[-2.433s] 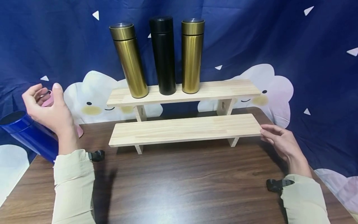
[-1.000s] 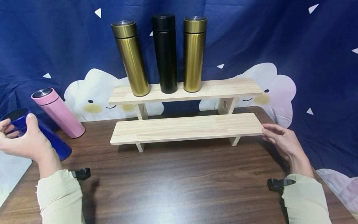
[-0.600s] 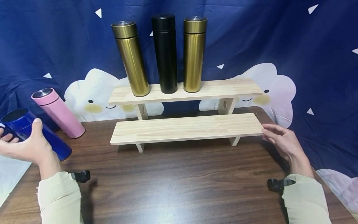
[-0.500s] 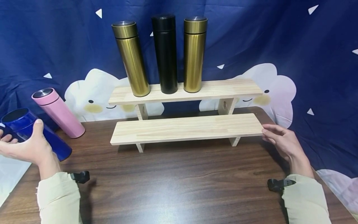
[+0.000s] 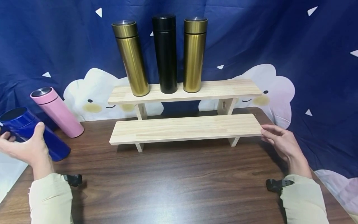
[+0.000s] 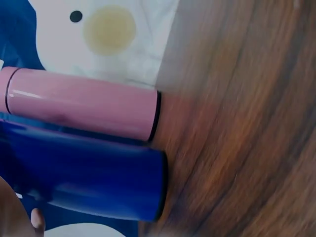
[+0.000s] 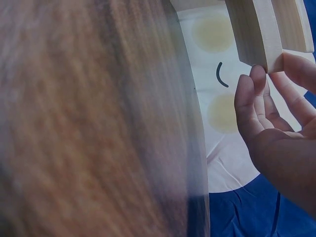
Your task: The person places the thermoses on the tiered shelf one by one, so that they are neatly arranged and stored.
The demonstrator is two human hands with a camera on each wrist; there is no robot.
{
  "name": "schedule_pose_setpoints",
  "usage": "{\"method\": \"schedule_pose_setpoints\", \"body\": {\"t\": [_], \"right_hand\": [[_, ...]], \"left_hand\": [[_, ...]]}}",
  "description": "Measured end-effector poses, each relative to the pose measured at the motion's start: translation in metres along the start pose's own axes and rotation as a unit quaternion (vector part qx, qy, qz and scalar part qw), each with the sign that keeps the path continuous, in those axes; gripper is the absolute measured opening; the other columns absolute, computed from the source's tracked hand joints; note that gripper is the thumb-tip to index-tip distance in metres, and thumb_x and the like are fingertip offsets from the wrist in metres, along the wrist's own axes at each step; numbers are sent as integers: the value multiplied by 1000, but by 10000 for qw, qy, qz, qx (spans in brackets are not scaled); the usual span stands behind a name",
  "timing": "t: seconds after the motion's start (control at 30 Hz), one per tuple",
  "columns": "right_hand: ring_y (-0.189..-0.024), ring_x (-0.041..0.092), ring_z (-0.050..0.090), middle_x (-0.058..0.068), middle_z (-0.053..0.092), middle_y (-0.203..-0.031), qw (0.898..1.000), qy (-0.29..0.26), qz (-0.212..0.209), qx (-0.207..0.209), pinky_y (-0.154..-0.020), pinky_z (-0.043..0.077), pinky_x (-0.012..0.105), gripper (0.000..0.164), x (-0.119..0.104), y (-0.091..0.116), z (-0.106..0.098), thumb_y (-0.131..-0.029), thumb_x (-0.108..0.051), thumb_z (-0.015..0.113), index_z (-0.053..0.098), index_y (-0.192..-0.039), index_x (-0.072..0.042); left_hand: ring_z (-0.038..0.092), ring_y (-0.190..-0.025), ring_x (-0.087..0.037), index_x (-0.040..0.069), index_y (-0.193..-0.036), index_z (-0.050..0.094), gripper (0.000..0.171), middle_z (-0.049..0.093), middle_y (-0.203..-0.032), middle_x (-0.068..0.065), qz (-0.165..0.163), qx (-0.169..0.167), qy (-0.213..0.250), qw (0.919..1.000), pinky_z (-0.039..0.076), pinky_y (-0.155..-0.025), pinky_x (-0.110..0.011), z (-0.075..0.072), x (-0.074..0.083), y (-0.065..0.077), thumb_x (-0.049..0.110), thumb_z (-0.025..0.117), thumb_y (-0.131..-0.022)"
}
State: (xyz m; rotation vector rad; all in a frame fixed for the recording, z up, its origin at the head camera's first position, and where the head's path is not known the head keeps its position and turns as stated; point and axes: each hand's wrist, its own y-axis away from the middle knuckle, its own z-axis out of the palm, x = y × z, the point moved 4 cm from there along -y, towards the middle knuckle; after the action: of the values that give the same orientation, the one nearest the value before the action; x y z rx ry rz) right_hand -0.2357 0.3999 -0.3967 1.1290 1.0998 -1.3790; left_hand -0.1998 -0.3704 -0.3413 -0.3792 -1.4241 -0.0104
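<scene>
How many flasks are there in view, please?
5: the left gold flask, black flask and right gold flask stand in a row on the upper shelf; the pink flask and blue flask stand on the table at the left. None seems hidden.

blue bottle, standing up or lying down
The blue bottle is upright: in the left wrist view it meets the table base-down, like the pink bottle beside it.

Three flasks (image 5: 165, 59) on rear shelf (image 5: 229, 88); front shelf (image 5: 181, 129) before; flask pair (image 5: 60, 113) at left.

No readable text or numbers appear anywhere.
</scene>
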Motion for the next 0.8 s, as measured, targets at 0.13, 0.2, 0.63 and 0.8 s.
{"method": "schedule_pose_setpoints", "body": {"t": [0.13,0.2,0.63,0.8], "right_hand": [[-81,7,70,-4,71,-94,10000,29,9,37,-75,56,20,18,0,0,-1,-91,2,72,77,-100,-13],[-81,7,70,-4,72,-94,10000,32,19,52,-76,56,20,18,0,0,-2,-91,2,72,77,-100,-13],[-82,7,70,-4,72,-94,10000,13,-16,15,-76,56,20,19,0,1,0,-91,2,71,77,-100,-13],[-82,7,70,-4,72,-94,10000,94,-18,-18,-76,56,20,19,0,0,0,-92,2,71,77,-100,-14]], "left_hand": [[35,-120,-1,18,-146,39,81,41,-137,5,144,-218,-11,9997,23,-101,-13,0,2,-3,22,84,-78],[37,-120,-1,19,-147,39,83,43,-138,5,197,-319,-40,9993,25,-101,-14,1,4,-2,22,84,-78],[44,-128,-9,17,-149,45,81,50,-141,5,614,-534,360,9960,29,-108,-19,0,8,3,13,81,-78],[42,-130,-9,18,-151,42,81,46,-143,3,373,-519,278,9976,27,-109,-17,-1,3,-1,14,80,-79]]}}
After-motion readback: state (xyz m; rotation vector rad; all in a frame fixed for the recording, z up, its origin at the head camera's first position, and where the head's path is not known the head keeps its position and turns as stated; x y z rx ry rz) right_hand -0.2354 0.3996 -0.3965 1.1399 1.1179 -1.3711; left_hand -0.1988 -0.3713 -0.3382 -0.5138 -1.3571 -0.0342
